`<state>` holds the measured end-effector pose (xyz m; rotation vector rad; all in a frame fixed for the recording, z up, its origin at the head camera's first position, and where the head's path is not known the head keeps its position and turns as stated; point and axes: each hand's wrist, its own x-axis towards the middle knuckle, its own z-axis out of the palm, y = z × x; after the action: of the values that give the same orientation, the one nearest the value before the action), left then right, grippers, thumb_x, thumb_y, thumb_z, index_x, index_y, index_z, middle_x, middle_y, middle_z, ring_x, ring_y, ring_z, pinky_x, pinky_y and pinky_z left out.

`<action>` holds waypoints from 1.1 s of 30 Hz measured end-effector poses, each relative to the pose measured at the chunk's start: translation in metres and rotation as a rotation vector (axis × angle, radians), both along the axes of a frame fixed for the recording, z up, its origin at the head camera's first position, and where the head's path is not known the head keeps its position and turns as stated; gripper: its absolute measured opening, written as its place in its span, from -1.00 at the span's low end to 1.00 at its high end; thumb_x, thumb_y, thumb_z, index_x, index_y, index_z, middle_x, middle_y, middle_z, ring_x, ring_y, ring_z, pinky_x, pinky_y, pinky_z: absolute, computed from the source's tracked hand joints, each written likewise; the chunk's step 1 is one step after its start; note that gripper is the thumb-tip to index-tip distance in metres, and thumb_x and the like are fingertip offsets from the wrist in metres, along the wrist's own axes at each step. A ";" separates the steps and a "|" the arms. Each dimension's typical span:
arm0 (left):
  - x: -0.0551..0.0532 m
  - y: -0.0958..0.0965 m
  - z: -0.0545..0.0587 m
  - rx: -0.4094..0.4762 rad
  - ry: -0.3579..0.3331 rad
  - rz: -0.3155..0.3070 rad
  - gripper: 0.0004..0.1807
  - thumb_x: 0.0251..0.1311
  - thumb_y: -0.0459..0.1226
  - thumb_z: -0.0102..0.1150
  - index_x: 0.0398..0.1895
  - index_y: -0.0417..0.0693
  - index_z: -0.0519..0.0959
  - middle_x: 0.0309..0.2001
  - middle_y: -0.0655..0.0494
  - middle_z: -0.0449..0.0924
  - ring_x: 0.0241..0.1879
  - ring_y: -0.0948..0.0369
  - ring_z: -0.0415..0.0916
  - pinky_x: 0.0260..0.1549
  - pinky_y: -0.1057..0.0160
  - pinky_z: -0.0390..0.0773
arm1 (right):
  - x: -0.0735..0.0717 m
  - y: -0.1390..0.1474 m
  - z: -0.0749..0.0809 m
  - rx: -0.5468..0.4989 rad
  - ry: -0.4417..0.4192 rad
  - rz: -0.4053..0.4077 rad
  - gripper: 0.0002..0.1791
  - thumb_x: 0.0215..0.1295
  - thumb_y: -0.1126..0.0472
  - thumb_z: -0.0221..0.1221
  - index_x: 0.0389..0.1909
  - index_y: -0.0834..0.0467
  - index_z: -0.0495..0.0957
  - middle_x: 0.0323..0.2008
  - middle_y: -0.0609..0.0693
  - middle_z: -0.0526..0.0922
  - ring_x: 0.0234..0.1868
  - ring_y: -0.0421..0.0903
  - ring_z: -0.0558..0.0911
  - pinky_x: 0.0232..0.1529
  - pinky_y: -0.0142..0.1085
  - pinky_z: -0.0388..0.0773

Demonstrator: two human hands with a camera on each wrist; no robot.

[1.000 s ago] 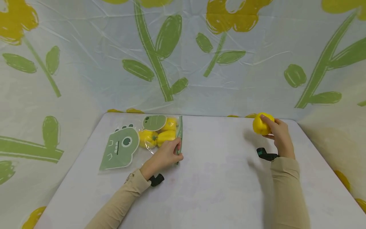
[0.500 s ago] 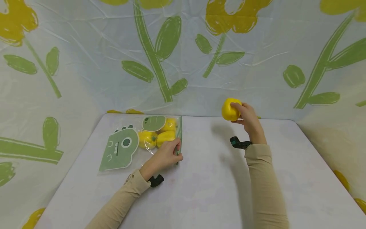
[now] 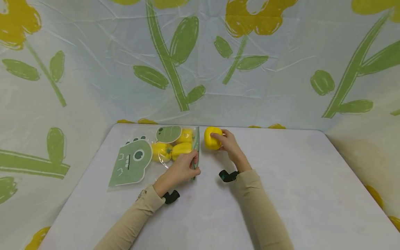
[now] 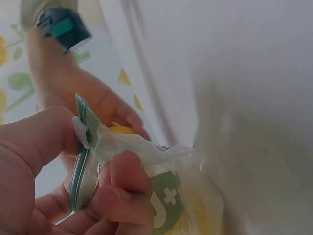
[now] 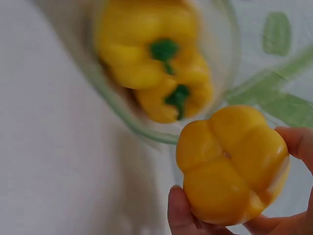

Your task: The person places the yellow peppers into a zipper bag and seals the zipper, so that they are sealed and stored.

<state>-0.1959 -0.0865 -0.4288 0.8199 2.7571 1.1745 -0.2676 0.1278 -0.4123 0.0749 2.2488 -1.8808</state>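
Observation:
A clear zip bag [image 3: 126, 166] with green monster prints lies on the left half of the table, several yellow bell peppers [image 3: 161, 151] inside it. My left hand [image 3: 179, 171] pinches the bag's green zip edge [image 4: 81, 171] between thumb and fingers. In the right wrist view the bag's mouth gapes, with green-stemmed peppers showing within. My right hand [image 3: 230, 144] grips another yellow bell pepper [image 5: 232, 164], its lobed end facing the right wrist camera. That pepper is held just right of the bag's mouth, apart from the peppers inside.
The white table [image 3: 297, 194] extends to the right and front of the hands. A flower-printed curtain [image 3: 250, 86] rises along its back edge and both sides. Each wrist wears a small black camera [image 3: 228, 176].
My right hand has carried its pepper leftward from the table's far right to beside the bag's mouth, rising and then lowering. My left hand has stayed on the bag's edge.

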 end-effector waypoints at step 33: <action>-0.003 -0.003 -0.001 0.006 0.092 -0.021 -0.74 -0.11 -0.42 0.29 -0.42 -0.06 0.39 -0.60 0.22 0.34 -0.58 0.29 0.31 -0.57 0.37 0.30 | 0.023 -0.040 -0.032 -0.065 0.034 0.111 -0.33 0.50 -0.06 -0.01 0.45 0.22 0.12 0.29 0.29 0.33 0.16 0.10 0.49 0.15 -0.08 0.49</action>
<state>-0.1991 -0.0894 -0.4300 0.9244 2.8111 1.1710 -0.2443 0.0879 -0.4445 -0.0902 2.1634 -1.9085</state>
